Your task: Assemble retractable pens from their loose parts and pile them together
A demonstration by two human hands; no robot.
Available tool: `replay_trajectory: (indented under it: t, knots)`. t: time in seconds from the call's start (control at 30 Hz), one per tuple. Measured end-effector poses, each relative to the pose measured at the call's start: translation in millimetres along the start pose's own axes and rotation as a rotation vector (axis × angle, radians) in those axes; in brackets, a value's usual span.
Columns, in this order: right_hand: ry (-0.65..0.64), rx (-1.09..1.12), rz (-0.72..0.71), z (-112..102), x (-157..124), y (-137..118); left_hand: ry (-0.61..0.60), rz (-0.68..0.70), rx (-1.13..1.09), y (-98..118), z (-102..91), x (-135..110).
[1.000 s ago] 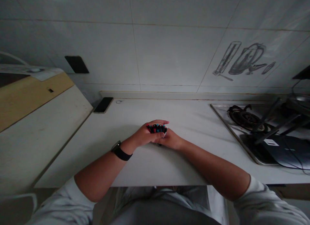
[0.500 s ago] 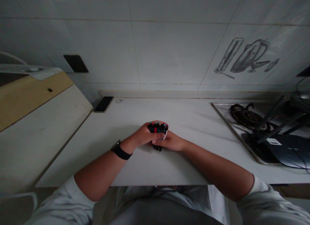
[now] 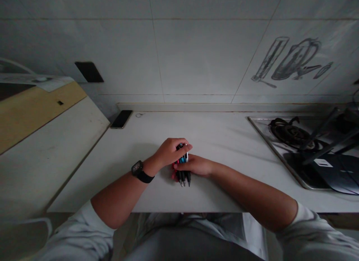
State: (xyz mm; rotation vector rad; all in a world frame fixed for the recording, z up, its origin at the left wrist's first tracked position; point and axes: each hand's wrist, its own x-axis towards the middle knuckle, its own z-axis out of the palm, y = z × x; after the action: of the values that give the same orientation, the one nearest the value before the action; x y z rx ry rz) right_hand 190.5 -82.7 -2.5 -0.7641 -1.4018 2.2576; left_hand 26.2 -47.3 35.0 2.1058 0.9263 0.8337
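A bundle of pens [image 3: 183, 175], mostly black with some red and blue parts, is held between my two hands above the white counter [image 3: 218, 137]. My left hand [image 3: 171, 151] wraps over the upper end of the bundle, its thumb lying across the pens. Lower down, my right hand [image 3: 198, 165] grips the same bundle from the right side, thumb over the front. Metal pen tips point down toward me. The fingers behind the pens are mostly hidden. A dark watch [image 3: 138, 169] is on my left wrist.
A black phone [image 3: 121, 119] lies at the back left of the counter, with a small ring [image 3: 139, 115] beside it. On the right is a gas stove [image 3: 293, 133] with a dark device [image 3: 333, 169] on it. A white cabinet-like panel [image 3: 53, 145] stands at the left.
The pens now show their tips pointing toward me, lower in the bundle. My left hand has rolled over the top of the pens. The view has shifted slightly.
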Motion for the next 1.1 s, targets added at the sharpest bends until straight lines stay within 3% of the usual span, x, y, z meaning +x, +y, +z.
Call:
replay_trajectory:
  t: [0.2,0.37,0.5,0.73,1.1]
  knots:
    - [0.051,-0.004,0.043,-2.7,-2.0,-2.8,-0.010,-0.026,0.043,-11.8,0.8,5.7]
    - [0.144,-0.290,0.108,-27.2,-18.9,-25.6,-0.056,-0.138,0.103,-30.7,-0.1,17.9]
    - [0.275,-0.519,0.144,-51.3,-35.3,-41.2,-0.094,-0.212,0.211,-35.8,12.9,29.2]
    - [0.315,-0.870,0.274,-50.2,-37.4,-43.2,-0.074,-0.167,0.497,-28.7,41.0,32.0]
    - [0.356,-1.263,0.299,-49.1,-34.6,-45.7,0.015,0.006,0.605,-37.8,51.0,28.7]
